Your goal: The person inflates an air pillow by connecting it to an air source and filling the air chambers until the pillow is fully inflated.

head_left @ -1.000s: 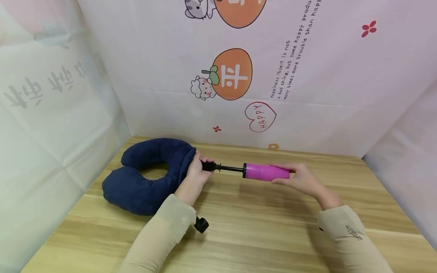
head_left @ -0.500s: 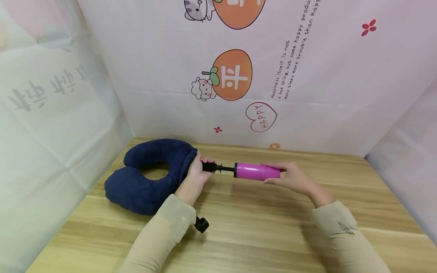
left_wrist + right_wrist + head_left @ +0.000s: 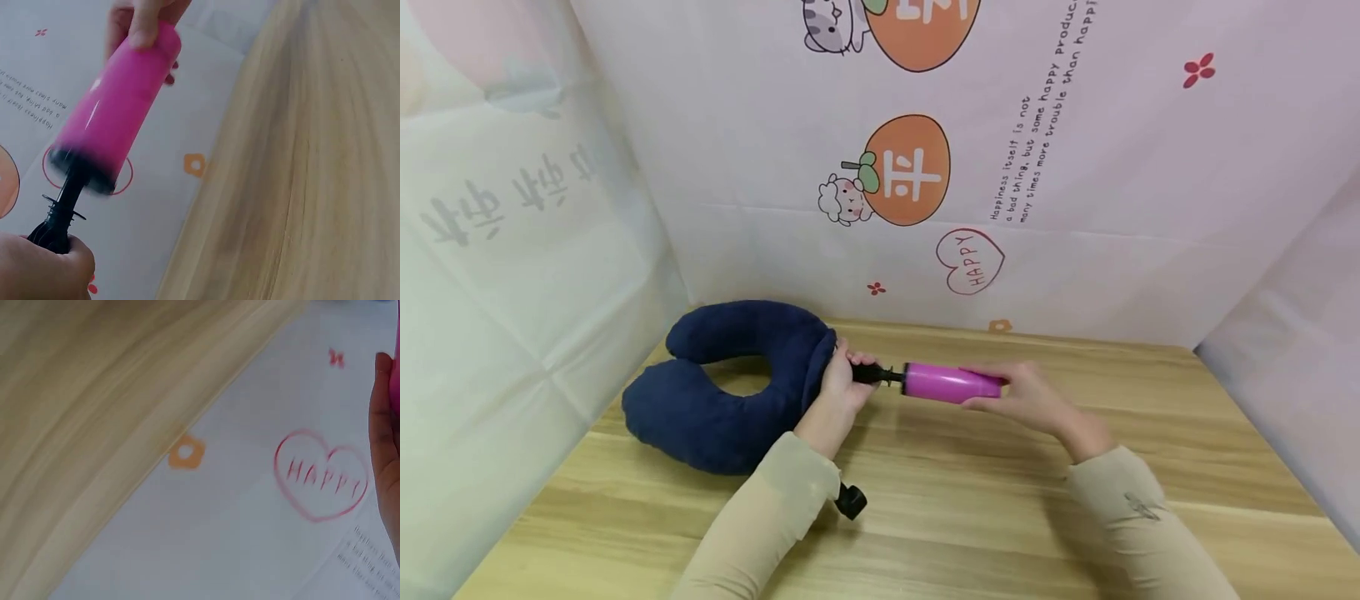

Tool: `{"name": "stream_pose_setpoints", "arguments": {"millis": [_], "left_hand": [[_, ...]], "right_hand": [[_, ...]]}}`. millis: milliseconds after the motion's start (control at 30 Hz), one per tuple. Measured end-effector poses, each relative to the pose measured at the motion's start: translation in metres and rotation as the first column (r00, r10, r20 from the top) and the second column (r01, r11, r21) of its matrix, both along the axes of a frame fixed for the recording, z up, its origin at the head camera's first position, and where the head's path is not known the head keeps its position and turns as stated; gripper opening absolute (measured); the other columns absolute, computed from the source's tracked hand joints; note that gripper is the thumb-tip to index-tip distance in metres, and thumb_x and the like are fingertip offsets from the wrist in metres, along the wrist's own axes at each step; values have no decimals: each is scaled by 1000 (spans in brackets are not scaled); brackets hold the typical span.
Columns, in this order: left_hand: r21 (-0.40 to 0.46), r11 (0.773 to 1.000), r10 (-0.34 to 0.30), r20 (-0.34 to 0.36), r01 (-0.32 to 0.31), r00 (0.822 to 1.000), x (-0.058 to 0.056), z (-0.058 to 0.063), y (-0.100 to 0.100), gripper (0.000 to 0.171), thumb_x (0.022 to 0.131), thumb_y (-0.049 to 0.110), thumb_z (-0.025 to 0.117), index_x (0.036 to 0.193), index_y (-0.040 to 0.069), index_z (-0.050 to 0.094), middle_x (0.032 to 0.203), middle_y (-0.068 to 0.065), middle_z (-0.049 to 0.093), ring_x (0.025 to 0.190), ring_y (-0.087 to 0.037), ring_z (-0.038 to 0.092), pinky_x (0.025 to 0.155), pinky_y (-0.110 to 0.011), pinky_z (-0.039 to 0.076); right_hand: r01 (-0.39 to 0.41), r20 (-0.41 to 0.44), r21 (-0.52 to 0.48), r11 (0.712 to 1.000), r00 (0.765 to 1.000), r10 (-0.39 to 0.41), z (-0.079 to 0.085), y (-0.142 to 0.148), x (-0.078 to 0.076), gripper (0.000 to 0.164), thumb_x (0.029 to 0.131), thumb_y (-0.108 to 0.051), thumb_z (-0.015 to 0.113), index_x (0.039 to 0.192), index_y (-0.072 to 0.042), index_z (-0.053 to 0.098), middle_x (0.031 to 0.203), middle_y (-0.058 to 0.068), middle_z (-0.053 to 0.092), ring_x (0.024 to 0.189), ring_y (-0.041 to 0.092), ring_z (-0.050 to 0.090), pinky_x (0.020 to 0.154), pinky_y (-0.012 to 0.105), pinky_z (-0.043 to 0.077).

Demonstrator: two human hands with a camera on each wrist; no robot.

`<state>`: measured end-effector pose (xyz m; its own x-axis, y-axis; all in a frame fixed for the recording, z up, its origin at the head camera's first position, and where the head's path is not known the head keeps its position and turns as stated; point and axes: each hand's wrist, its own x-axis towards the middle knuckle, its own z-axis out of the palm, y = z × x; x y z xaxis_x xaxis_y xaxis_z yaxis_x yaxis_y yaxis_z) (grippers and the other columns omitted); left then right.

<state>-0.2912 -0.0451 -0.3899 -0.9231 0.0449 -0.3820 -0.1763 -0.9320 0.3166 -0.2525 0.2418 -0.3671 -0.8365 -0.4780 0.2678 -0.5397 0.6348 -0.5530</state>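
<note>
A pink hand pump [image 3: 951, 384] with black ends lies level between the two hands, above the table. My right hand [image 3: 1026, 398] grips the far end of its pink barrel, thumb on one side and fingers on the other. My left hand [image 3: 844, 382] holds the pump's black nozzle end [image 3: 868, 373] against the edge of a navy U-shaped neck pillow [image 3: 715, 421]. Where nozzle and pillow meet is hidden by the left hand. In the left wrist view, a short length of black rod [image 3: 70, 190] shows between the black end and the barrel.
The wooden table [image 3: 970, 517] carries the pillow on its left side. A black piece [image 3: 851, 502], on a band at the left wrist, hangs below the sleeve. Printed white cloth [image 3: 1075, 275] walls the table at the back and both sides.
My right hand has moved left with the pink barrel, and the black rod between barrel and nozzle end has shortened. The left hand and the pillow stay nearly in place.
</note>
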Motion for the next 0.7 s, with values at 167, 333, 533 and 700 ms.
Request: {"name": "stream_pose_setpoints", "arguments": {"millis": [167, 333, 533, 700], "left_hand": [[3, 999, 38, 30, -38, 999, -1, 4, -5, 50, 113, 31, 42, 66, 14, 34, 52, 5, 36, 51, -11, 41, 68, -27, 39], [19, 1000, -4, 46, 3, 999, -2, 6, -10, 51, 112, 33, 42, 66, 13, 34, 53, 3, 36, 52, -13, 41, 69, -27, 38], [5, 1000, 10, 27, -10, 1000, -2, 6, -12, 50, 112, 33, 42, 67, 14, 35, 55, 3, 37, 54, -13, 42, 70, -28, 39], [20, 1000, 8, 1, -8, 1000, 0, 3, -3, 51, 112, 31, 41, 65, 13, 34, 54, 3, 36, 53, -12, 41, 68, -27, 40]], "right_hand": [[-43, 0, -28, 999, 999, 43, 3, -9, -3, 54, 82, -23, 89, 128, -1, 70, 105, 12, 75, 73, 12, 60, 63, 28, 51], [-2, 48, -22, 1000, 999, 3, 6, 14, 2, 55, 83, -23, 88, 130, -1, 69, 110, 15, 74, 72, 14, 60, 64, 29, 52], [59, 42, -4, 998, 997, -59, 6, 39, 12, 55, 84, -24, 88, 131, -3, 69, 117, 21, 71, 76, 17, 62, 64, 29, 51], [84, -11, 7, 996, 996, -84, 5, 29, 12, 53, 83, -25, 89, 128, -3, 71, 109, 16, 74, 74, 15, 58, 63, 30, 48]]}}
